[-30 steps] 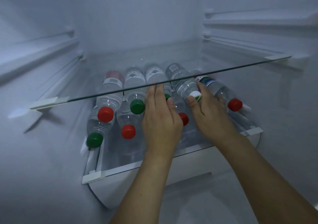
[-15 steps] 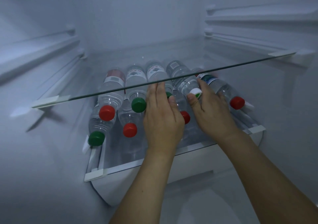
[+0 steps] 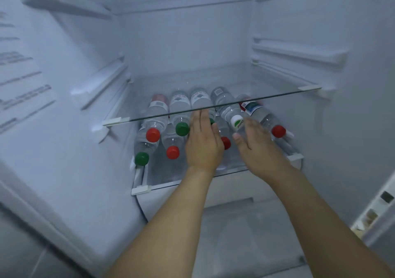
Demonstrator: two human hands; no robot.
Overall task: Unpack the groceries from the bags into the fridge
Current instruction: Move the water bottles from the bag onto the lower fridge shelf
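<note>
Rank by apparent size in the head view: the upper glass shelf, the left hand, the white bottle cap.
1. upper glass shelf, spanning the fridge
2. left hand, though nearness to the camera enlarges it
3. white bottle cap, clearly smallest

Dim, bluish, even light is filling the fridge interior (image 3: 192, 42), casting soft shadows below the shelf brackets on the left wall. Motion blur is smearing the printed label (image 3: 19, 81) at left, and wide-angle distortion is bending the frame edges.
</note>
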